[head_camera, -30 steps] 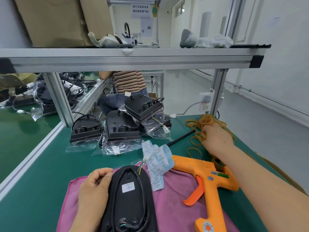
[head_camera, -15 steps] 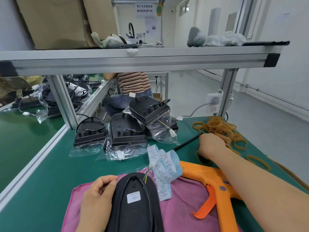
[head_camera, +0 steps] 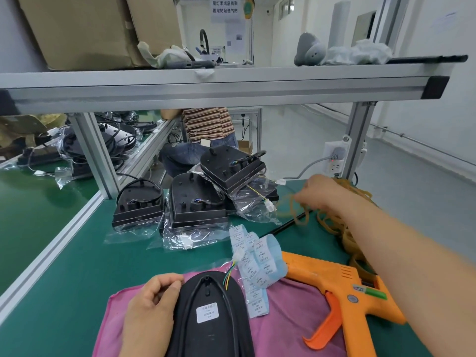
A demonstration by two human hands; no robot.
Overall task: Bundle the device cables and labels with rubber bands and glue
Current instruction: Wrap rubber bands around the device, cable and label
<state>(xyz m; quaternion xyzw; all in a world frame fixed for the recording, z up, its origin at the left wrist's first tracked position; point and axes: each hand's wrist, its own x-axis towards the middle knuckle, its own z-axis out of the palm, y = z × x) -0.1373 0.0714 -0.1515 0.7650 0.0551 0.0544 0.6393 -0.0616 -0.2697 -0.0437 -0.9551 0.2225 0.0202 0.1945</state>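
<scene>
R hand (head_camera: 323, 194) is up over the far right of the green bench (head_camera: 64, 274), fingers pinching a few rubber bands (head_camera: 334, 225) out of the loose tan pile. Motion blur there, so the no. in the pinch can't be told. L hand (head_camera: 152, 313) is curled round the left edge of the black device (head_camera: 208, 331), which lies flat on the pink cloth (head_camera: 283, 320) at the near edge. Handling, my guess: bands are light, stretchy, tangle-prone, so take one by a single loop & shake the rest off. Device wires (head_camera: 228, 275) are thin & floppy w/ a small white connector at the end; hold them near the shell, not by the connector, no yanking. Label strip (head_camera: 260, 258), just beyond the device, is thin paper, curls & creases easily; hold by an edge. Shell looks rigid & smooth, prob. slides less on cloth than on bare bench. Glue gun (head_camera: 342, 282), at the cloth's right side, is stiff plastic; take it by the grip, keep off the nozzle. Counts: 1 device on cloth, 1 white sticker (head_camera: 207, 313) on it, 1 label strip (labels too many & small to count), 1 glue gun, 1 cloth, 3 bagged devices (head_camera: 198, 204) grouped behind. Bands too tangled to count; more bagged units on the next bench, no. unclear.
</scene>
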